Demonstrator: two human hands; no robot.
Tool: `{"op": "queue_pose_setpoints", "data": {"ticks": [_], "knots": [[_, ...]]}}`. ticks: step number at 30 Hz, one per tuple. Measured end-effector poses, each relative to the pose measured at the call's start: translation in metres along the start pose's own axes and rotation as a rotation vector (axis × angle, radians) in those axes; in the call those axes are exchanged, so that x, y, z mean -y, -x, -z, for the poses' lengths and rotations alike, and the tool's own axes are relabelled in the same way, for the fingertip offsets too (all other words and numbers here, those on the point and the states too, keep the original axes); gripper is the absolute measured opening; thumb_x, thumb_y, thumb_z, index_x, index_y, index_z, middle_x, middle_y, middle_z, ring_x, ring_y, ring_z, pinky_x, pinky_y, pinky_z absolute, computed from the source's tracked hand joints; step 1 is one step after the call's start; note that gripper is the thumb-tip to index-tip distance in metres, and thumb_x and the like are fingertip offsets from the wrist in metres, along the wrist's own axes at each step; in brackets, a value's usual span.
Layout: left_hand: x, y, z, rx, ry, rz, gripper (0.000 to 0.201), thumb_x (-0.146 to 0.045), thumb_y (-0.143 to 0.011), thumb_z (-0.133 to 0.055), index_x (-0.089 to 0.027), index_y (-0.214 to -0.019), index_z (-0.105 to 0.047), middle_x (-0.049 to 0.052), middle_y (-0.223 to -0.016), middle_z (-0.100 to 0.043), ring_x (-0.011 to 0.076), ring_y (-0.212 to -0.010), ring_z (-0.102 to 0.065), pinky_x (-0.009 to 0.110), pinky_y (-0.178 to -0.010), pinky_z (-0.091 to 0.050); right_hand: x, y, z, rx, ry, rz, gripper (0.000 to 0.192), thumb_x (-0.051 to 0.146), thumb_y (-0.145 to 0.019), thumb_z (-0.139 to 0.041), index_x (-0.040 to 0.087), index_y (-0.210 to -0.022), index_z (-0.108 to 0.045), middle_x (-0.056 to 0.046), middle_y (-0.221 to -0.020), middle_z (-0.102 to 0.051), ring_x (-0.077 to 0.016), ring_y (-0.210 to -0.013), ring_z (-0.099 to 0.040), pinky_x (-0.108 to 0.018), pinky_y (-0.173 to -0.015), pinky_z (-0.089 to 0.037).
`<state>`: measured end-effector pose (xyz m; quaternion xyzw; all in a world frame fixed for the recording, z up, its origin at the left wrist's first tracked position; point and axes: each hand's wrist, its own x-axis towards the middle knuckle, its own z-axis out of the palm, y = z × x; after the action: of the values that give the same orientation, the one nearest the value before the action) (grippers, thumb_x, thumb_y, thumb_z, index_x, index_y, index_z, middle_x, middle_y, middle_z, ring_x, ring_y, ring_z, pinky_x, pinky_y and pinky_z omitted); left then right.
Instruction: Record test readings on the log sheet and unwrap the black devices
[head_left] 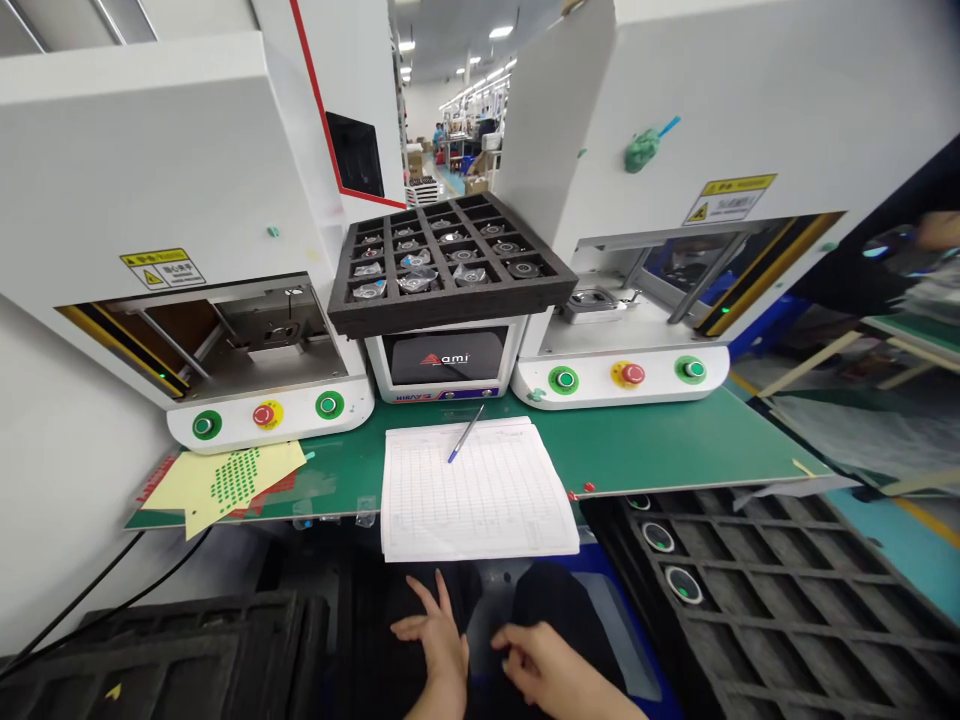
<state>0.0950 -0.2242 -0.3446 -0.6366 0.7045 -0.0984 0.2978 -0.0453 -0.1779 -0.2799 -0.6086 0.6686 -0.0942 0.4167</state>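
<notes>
Fingers of left hand (435, 640) spread, empty, right hand (540, 665) fingers curled, grasp unclear

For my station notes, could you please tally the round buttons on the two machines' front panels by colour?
Green buttons: 4
Red buttons: 2
Total: 6

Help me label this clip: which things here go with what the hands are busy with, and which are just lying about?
With the hands:
- left hand, open, low below the bench edge
- right hand, open, beside it
- paper form, nearest above them
- pen lying on the form

Lying about:
- black compartment tray on the middle machine
- yellow sticker sheet
- black tray at lower right
</notes>
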Motion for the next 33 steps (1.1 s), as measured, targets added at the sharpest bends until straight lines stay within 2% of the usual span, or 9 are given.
{"op": "queue_pose_setpoints", "data": {"ticks": [1,3,6,9,13,18,26,30,33], "knots": [[0.0,0.0,0.001,0.002,-0.006,-0.006,0.083,-0.041,-0.079,-0.067,-0.027,-0.148,-0.024,0.031,-0.146,-0.036,0.05,-0.093,-0.065,0.061,-0.069,-0.053,0.015,-0.001,0.024,-0.013,-0.027,0.19,0.028,0.023,-0.09,-0.043,0.019,-0.102,-0.068,-0.001,-0.066,-0.068,-0.0156,-0.058,-0.064,-0.024,-0.058,-0.047],[-0.001,0.0,0.001,0.008,-0.034,-0.015,0.082,-0.041,-0.079,-0.066,-0.028,-0.148,-0.024,0.031,-0.146,-0.036,0.0504,-0.093,-0.065,0.059,-0.069,-0.053,0.042,-0.015,0.076,-0.245,0.305,0.309,0.034,0.025,-0.094,-0.035,0.017,-0.106,-0.066,-0.003,-0.06,-0.065,-0.0166,-0.054,-0.063,-0.025,-0.055,-0.043],[-0.002,0.0,-0.003,0.007,-0.086,-0.013,0.082,-0.044,-0.079,-0.066,-0.03,-0.148,-0.024,0.032,-0.145,-0.037,0.051,-0.09,-0.065,0.057,-0.066,-0.052,0.068,-0.065,0.142,-0.385,0.641,0.262,0.041,0.016,-0.092,-0.034,0.01,-0.125,-0.057,-0.011,-0.069,-0.068,-0.0224,-0.061,-0.066,-0.028,-0.055,-0.042],[-0.003,-0.001,-0.011,-0.027,-0.115,-0.004,0.082,-0.046,-0.079,-0.066,-0.032,-0.147,-0.024,0.032,-0.144,-0.038,0.0515,-0.087,-0.065,0.056,-0.064,-0.051,0.077,-0.122,0.172,-0.42,0.715,0.247,0.057,-0.002,-0.081,-0.034,0.007,-0.136,-0.047,-0.016,-0.078,-0.069,-0.025,-0.068,-0.068,-0.031,-0.057,-0.044],[-0.002,-0.002,-0.017,-0.051,-0.116,0.006,0.083,-0.049,-0.078,-0.067,-0.032,-0.147,-0.024,0.032,-0.144,-0.039,0.0527,-0.086,-0.065,0.056,-0.063,-0.05,0.076,-0.168,0.175,-0.422,0.734,0.292,0.04,-0.002,-0.082,-0.042,0.004,-0.117,-0.058,-0.015,-0.08,-0.069,-0.0227,-0.072,-0.067,-0.03,-0.061,-0.046],[-0.002,-0.002,-0.013,-0.018,-0.053,0.001,0.084,-0.045,-0.078,-0.068,-0.031,-0.148,-0.024,0.032,-0.145,-0.038,0.0533,-0.092,-0.064,0.058,-0.066,-0.051,0.058,-0.173,0.179,-0.493,0.58,0.379,0.013,0.005,-0.081,-0.048,0.011,-0.08,-0.059,-0.011,-0.075,-0.067,-0.0196,-0.071,-0.063,-0.029,-0.067,-0.044],[-0.002,0.001,0.0,0.072,0.023,0.003,0.08,-0.038,-0.081,-0.066,-0.032,-0.148,-0.024,0.031,-0.147,-0.034,0.0539,-0.098,-0.062,0.062,-0.072,-0.049,0.023,-0.152,0.183,-0.717,-0.083,0.331,0.033,0.028,-0.089,-0.026,0.014,-0.106,-0.05,-0.006,-0.076,-0.067,-0.0146,-0.056,-0.059,-0.025,-0.054,-0.044],[0.01,-0.004,0.004,-0.004,0.221,-0.06,0.077,-0.039,-0.079,-0.067,-0.024,-0.147,-0.034,0.027,-0.147,-0.038,0.0519,-0.131,-0.038,0.067,-0.103,-0.029,0.021,-0.159,0.178,-0.754,-0.345,0.281,0.027,0.036,-0.08,-0.039,0.017,-0.089,-0.055,-0.005,-0.075,-0.066,-0.014,-0.057,-0.057,-0.025,-0.051,-0.043],[0.023,-0.02,0.011,-0.028,0.483,-0.082,0.062,-0.038,-0.08,-0.064,-0.017,-0.137,-0.053,0.025,-0.139,-0.049,0.0498,-0.135,-0.033,0.067,-0.108,-0.021,0.023,-0.167,0.174,-0.766,-0.485,0.245,0.017,0.034,-0.074,-0.044,0.019,-0.076,-0.052,0.0,-0.059,-0.059,-0.0131,-0.051,-0.05,-0.024,-0.048,-0.039]]}}
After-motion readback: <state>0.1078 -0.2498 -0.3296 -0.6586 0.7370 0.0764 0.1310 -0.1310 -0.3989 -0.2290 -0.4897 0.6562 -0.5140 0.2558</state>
